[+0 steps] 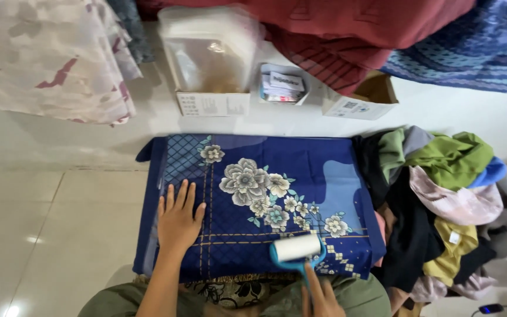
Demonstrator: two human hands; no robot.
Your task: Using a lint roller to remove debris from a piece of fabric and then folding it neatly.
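A folded dark blue cloth (300, 170) with a white flower print lies flat on the floor in front of me. My left hand (178, 217) rests palm down on its left part, fingers spread. My right hand (322, 296) grips the handle of a lint roller (296, 249) with a white roll and a light blue frame. The roll lies on the cloth near its front edge, right of centre.
A heap of mixed clothes (441, 199) sits right of the cloth. Behind it stand a clear plastic container (209, 53), small cardboard boxes (356, 100) and a stack of cards (283, 87). Hanging fabrics (48, 58) line the back. Pale floor tiles (48, 235) lie to the left.
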